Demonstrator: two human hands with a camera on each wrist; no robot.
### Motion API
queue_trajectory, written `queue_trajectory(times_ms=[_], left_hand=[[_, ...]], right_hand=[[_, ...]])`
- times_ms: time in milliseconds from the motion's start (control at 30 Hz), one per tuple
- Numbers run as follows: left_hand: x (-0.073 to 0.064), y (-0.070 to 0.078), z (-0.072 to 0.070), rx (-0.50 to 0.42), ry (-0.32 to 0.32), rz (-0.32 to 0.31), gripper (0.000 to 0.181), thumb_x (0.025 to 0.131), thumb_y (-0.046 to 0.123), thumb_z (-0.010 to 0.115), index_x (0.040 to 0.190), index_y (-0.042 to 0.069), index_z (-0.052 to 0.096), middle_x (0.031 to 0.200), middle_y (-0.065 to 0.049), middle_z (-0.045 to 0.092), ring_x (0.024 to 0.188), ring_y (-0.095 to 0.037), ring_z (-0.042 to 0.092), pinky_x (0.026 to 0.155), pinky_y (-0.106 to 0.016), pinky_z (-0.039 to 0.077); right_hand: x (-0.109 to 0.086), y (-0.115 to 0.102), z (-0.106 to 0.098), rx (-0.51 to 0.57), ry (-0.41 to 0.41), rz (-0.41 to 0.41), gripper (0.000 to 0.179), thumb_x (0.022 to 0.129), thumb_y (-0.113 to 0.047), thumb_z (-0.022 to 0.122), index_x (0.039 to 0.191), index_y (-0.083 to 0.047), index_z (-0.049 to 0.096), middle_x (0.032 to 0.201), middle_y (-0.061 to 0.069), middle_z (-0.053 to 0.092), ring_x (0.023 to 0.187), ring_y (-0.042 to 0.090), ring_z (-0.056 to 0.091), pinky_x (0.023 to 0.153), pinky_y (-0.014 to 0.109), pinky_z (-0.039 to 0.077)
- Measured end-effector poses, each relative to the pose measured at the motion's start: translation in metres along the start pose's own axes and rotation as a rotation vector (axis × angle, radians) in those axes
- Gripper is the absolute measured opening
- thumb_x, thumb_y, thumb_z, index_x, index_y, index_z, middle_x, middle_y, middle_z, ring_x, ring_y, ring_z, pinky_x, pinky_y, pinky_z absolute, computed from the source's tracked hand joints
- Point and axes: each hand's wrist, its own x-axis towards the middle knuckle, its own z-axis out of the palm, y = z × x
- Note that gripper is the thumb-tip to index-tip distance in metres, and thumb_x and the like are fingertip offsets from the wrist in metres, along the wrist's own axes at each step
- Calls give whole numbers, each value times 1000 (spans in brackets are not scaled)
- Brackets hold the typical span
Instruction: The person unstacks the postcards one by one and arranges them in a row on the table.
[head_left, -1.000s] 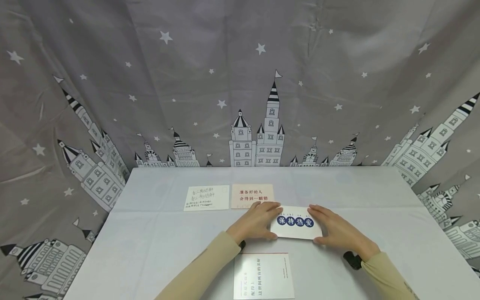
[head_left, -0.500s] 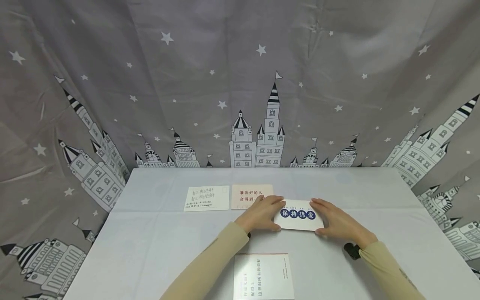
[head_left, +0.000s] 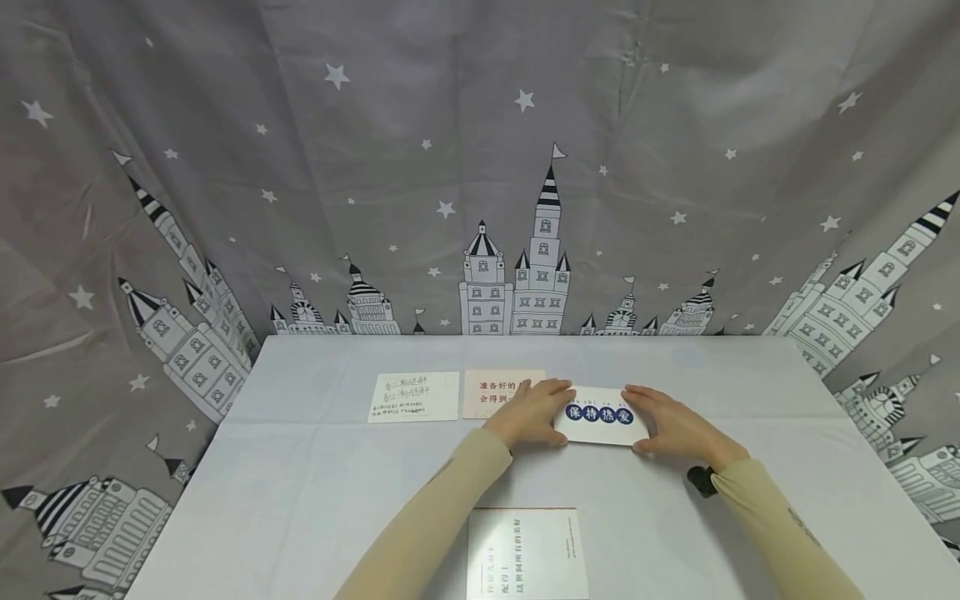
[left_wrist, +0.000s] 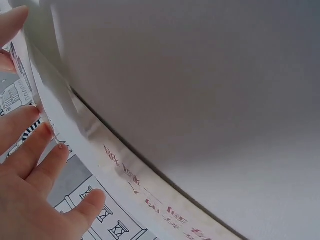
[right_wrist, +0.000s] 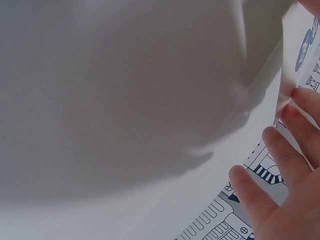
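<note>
A white postcard with blue circles bearing white characters is held by both hands, a little above the table. At its left edge, my left hand pinches it between thumb and fingers. The right hand grips the opposite edge in the same way. In the left wrist view, fingertips sit at the card's edge, and a pinkish card with red characters lies beyond. The right wrist view has fingers against the held card, part of its blue print showing.
Left of the hands, a card with handwriting lies beside the pinkish card, which my left hand partly covers. A white card with grey vertical characters lies near the front. Behind the white table hangs a grey castle-print curtain.
Both hands have carried the blue-print postcard away from me and slightly to the right. My left hand now covers more of the pinkish card. The cards on the table stay put.
</note>
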Motion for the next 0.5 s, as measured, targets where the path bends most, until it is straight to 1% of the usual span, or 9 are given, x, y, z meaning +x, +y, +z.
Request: queue_trajectory(times_ms=[200,367,500], left_hand=[[8,-2,-2,4,-17,-25,79,78,39,76,145,15,42,152,-1,33,139,-18,30,111,-52,23],[15,-4,-2,-16,-31,-46,79,78,37,77,145,15,42,152,0,33,139,-18,29,111,-52,22],[18,-5,-3,-28,-36,-53,79,78,38,76,145,15,42,152,0,33,139,-18,29,111,-53,22]], right_hand=[[6,1,-5,1,-13,3,82,72,-21,79,137,12,41,143,28,37,131,47,33,107,57,27],[12,2,-9,-17,-39,17,82,74,-21,78,138,12,39,144,29,36,132,46,32,108,56,26],[17,2,-12,-11,-57,30,83,73,-21,78,138,13,38,144,29,35,132,47,31,108,57,26]])
